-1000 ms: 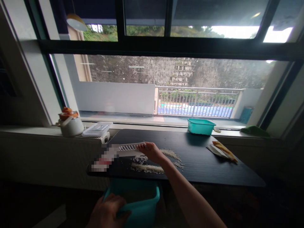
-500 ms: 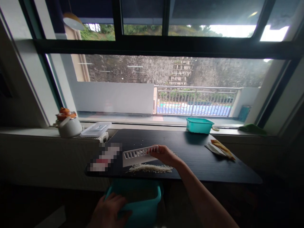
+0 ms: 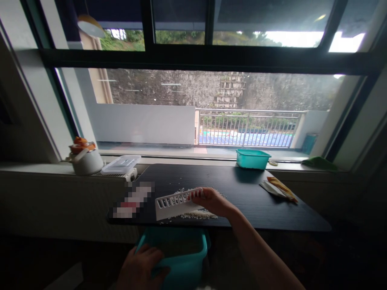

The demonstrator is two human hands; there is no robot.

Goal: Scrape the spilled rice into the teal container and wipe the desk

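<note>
Right fingers [image 3: 207, 193] closed on slotted scraper [image 3: 171, 210] | left fingers [image 3: 148, 251] clamp tub [image 3: 184, 268], contents [image 3: 179, 246] dim | grains [image 3: 203, 214] part-hidden

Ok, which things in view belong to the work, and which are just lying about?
Apparently in use:
white slotted tool, in right hand
white grains, on black table
large teal tub, left hand on its rim

Apparently lying about:
small teal tub
yellow and white pieces
clear plastic container
pot with orange top
</note>
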